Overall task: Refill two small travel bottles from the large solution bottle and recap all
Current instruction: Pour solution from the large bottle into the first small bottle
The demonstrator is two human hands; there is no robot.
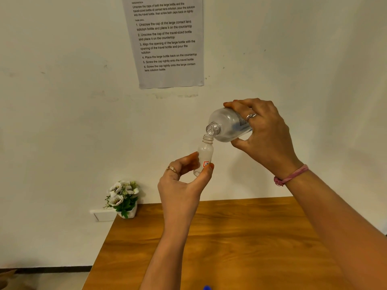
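My right hand (266,135) grips the large clear solution bottle (227,127), uncapped and tipped on its side with its threaded mouth pointing down-left. My left hand (182,185) holds a small clear travel bottle (205,153) upright by its lower half, between thumb and fingers. This small bottle has no cap and carries a red-edged label. The large bottle's mouth sits just above and touching the small bottle's open neck. Both bottles are held in the air in front of the wall, above the wooden table (240,237). No second travel bottle and no caps are in view.
A small white pot of white artificial flowers (123,198) stands at the table's back left corner, against the wall. A printed instruction sheet (167,42) hangs on the wall above. A blue object (207,287) peeks in at the bottom edge.
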